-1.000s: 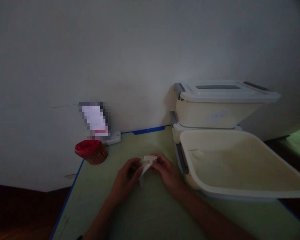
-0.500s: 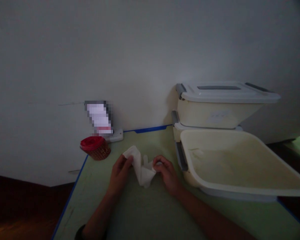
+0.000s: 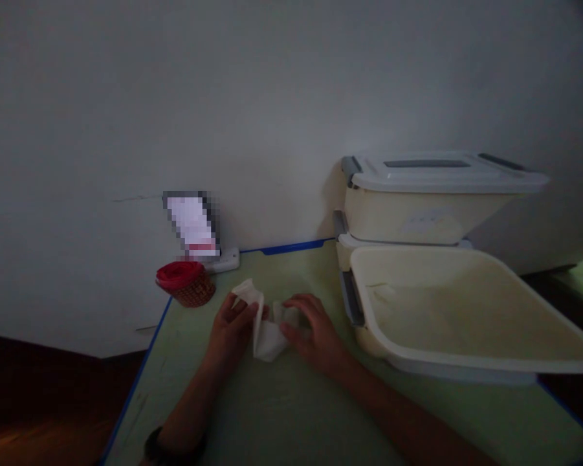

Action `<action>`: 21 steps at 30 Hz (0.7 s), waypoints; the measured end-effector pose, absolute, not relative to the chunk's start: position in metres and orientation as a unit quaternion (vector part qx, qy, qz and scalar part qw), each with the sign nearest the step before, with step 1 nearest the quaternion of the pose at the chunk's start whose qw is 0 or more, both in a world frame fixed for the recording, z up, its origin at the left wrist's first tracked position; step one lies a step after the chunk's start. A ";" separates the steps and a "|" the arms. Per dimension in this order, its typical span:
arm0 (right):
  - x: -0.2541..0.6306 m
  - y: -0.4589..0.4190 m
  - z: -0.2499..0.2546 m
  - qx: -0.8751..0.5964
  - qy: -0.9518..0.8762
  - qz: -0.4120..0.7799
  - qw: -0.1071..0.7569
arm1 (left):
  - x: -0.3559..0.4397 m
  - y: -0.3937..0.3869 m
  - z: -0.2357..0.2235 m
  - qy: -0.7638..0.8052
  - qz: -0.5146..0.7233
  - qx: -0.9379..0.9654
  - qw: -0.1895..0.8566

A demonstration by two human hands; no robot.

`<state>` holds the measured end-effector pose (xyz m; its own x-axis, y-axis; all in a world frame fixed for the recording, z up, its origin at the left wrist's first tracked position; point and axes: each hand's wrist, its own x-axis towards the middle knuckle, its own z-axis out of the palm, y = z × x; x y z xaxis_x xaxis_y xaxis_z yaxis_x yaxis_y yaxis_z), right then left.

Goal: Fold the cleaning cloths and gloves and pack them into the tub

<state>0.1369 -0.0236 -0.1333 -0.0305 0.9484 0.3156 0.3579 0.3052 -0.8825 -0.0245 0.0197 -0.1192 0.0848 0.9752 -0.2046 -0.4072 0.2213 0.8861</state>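
A limp, soft white glove-like piece (image 3: 270,340) hangs folded between my two hands over the green table. My left hand (image 3: 227,333) pinches its upper left part between thumb and fingers. On the other side, my right hand (image 3: 320,338) curls round the right end, thumb in front and fingers behind. Folds hide its full shape, so I cannot tell its kind for certain. To the right of my right hand stands an open cream storage bin (image 3: 376,333) with a white rim; a small pale scrap (image 3: 381,294) shows inside.
Behind the open bin, a lidded bin (image 3: 407,217) sits on another white lid. At the back left are a red roll in a patterned holder (image 3: 187,285) and a blurred phone (image 3: 191,223) on a white stand (image 3: 228,260). Blue edging (image 3: 296,246) borders the green tabletop (image 3: 281,414).
My right fingers have gone from a tight pinch to a wider grasp round the white piece. My left hand has moved slightly left, and the piece has folded differently.
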 end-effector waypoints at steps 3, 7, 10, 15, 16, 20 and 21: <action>0.136 -0.024 -0.136 -0.508 -0.698 0.286 0.416 | -0.029 0.023 -0.119 0.437 0.547 0.301 0.648; 0.136 -0.025 -0.135 -0.524 -0.668 0.302 0.434 | -0.030 0.030 -0.123 0.466 0.548 0.284 0.634; 0.138 -0.025 -0.132 -0.535 -0.626 0.335 0.459 | -0.030 0.033 -0.124 0.456 0.534 0.290 0.650; 0.140 -0.022 -0.133 -0.529 -0.579 0.381 0.490 | -0.028 0.029 -0.120 0.433 0.503 0.327 0.673; 0.140 -0.021 -0.133 -0.521 -0.581 0.389 0.490 | -0.027 0.027 -0.120 0.432 0.493 0.337 0.675; 0.140 -0.022 -0.131 -0.478 -0.604 0.408 0.490 | -0.026 0.024 -0.123 0.443 0.466 0.348 0.682; 0.140 -0.022 -0.130 -0.472 -0.606 0.413 0.490 | -0.025 0.025 -0.125 0.446 0.465 0.343 0.683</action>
<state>0.1400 -0.0219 -0.1302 -0.0745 0.9761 0.2041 0.1671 0.2140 -0.9624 -0.0254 0.0246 -0.1247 0.1681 0.9420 -0.2904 -0.3295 0.3313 0.8841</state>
